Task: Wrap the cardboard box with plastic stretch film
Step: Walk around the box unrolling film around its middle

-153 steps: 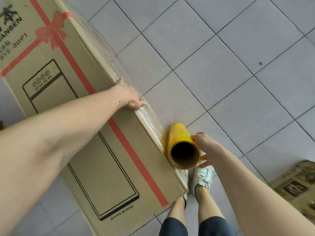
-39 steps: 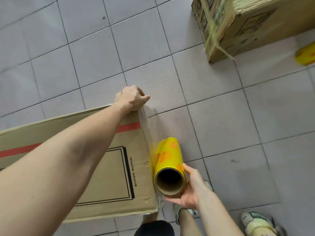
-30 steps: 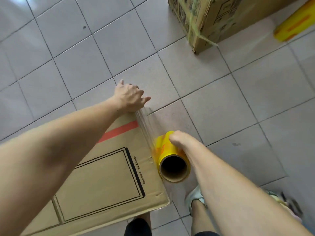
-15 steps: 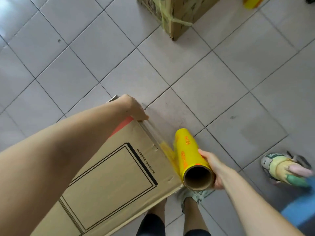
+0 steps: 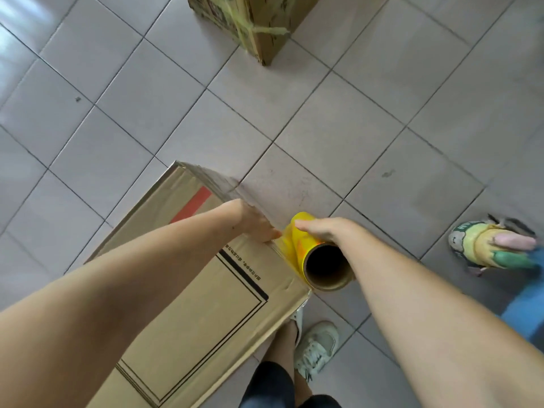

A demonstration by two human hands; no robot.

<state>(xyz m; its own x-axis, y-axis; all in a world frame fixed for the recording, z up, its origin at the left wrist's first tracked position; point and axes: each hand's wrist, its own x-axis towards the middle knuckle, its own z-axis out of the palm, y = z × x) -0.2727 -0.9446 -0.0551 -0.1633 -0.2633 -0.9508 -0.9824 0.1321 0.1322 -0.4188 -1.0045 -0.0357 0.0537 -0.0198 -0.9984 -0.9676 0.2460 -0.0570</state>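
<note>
The cardboard box (image 5: 188, 313) sits low and left on the tiled floor (image 5: 338, 119), and I'm using it as my anchor for everything. My left hand (image 5: 256, 223) lies with fingers flat on the box's right top edge, pinning the stretch film (image 5: 226, 187) down there. Just right of that edge, touching it, is the yellow film roll (image 5: 312, 254), and my right hand (image 5: 326, 231) is draped over the top of it, fingers curled round. My take: keep the film taut, keep the roll snug against the box, and roll it round the near corner. Further right of the box, someone's slipper (image 5: 488, 245).
</note>
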